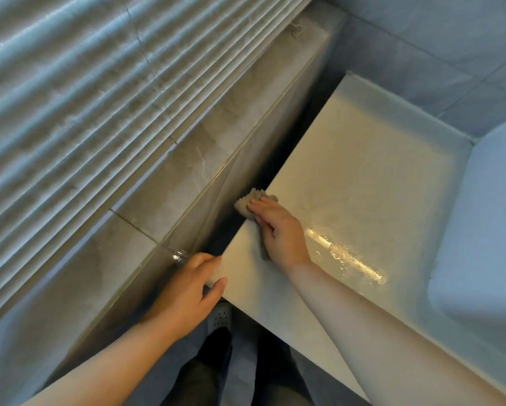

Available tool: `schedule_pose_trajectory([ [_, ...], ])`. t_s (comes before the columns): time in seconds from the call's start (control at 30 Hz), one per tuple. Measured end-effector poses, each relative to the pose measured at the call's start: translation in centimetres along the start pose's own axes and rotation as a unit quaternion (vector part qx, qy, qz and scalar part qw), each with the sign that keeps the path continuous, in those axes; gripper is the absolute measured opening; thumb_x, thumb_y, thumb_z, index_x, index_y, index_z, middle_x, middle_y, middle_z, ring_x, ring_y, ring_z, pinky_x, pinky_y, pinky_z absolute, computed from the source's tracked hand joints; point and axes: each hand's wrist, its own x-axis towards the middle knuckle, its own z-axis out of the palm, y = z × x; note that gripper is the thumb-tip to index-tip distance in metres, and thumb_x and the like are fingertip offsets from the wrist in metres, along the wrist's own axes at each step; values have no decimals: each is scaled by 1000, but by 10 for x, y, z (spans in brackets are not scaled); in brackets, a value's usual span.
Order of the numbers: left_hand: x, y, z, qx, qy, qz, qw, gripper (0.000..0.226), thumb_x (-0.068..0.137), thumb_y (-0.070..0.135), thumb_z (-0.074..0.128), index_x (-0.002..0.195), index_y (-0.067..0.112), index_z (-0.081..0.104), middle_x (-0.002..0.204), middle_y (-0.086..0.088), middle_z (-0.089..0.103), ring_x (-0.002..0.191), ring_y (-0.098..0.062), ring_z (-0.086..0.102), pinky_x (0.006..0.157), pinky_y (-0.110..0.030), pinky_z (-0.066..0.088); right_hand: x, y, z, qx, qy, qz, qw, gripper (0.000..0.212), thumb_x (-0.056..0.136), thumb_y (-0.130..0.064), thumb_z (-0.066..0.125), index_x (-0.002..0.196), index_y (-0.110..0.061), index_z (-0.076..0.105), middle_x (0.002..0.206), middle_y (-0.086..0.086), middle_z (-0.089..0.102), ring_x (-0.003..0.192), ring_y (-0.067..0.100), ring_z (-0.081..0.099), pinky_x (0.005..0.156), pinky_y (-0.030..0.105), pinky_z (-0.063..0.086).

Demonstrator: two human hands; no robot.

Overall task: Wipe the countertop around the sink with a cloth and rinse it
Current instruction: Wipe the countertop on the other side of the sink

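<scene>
Pressing crumpled beige cloth (249,201), right hand (278,230) flat-fingered on it, left hand (187,294) gripping wet countertop (363,171) corner

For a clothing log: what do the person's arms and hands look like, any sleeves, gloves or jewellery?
No sleeves in view: left forearm and right forearm are bare to the frame's edge. The left hand and right hand show no gloves, rings, watch or bracelet.

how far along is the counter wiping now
Done: a wet streak shines on the countertop, so that part looks wiped. In hand: the right hand presses the cloth at the edge beside the wall; the left hand grips the corner. Left: rinsing at the sink.
</scene>
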Motion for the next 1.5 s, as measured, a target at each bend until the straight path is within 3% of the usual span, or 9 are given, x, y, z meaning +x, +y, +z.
schedule_pose_trajectory([
  [0.27,-32,-13,-6,42,0,-87,995,52,95,43,43,143,24,37,139,11,39,115,-5,45,94,-20,41,-41,-12,6,17,-55,-35,998,34,91,-24,46,114,-15,69,120,0,67,121,11,55,109,23,35],
  [0.57,-67,6,9,74,42,-150,985,51,93,43,47,140,22,42,133,10,46,83,-3,55,80,-21,46,-70,-29,-29,109,-197,22,974,28,92,-6,54,109,-19,72,111,-6,70,104,-9,56,90,0,34],
  [0.7,-73,28,17,94,62,-134,985,51,93,42,48,139,21,42,132,11,46,69,-1,52,73,-16,38,-60,-24,-76,170,-88,49,980,29,92,-5,56,106,-24,72,109,-12,70,103,-4,62,90,12,45],
  [0.83,-62,45,27,120,84,-67,987,50,92,37,51,137,15,47,136,4,47,111,-13,53,96,-24,42,-34,7,-117,120,45,70,989,28,91,-4,56,109,-18,72,108,-5,70,100,8,64,93,25,49],
  [1.0,-40,56,35,157,53,-5,986,56,91,37,53,140,12,42,142,-1,40,130,-20,40,107,-29,33,-23,52,-127,45,81,90,992,29,91,-1,54,112,-13,70,119,1,67,114,13,59,96,7,37],
  [1.07,-33,55,35,171,36,4,985,61,92,40,51,145,13,34,150,-1,30,138,-20,28,109,-26,23,-25,60,-116,22,92,90,991,30,90,-1,54,113,-13,70,120,3,67,116,17,59,98,12,37],
  [1.17,-25,50,34,174,10,8,985,65,93,41,48,148,14,25,156,-1,17,142,-19,17,111,-25,15,-37,60,-90,-19,119,53,991,31,90,1,55,114,-11,69,123,3,65,124,19,52,107,23,32],
  [1.37,-17,31,29,194,-31,11,980,82,82,60,22,147,11,27,155,-3,19,142,-20,15,114,-42,28,-76,37,-49,-23,73,22,997,31,93,-5,53,118,-17,67,126,-3,62,127,11,45,110,26,30],
  [1.5,-18,28,30,214,-49,19,975,91,76,65,12,148,12,24,157,-2,11,143,-20,7,115,-38,22,-102,22,-34,-22,29,7,999,32,94,-21,44,115,-19,68,121,-7,65,125,7,47,110,23,31],
])
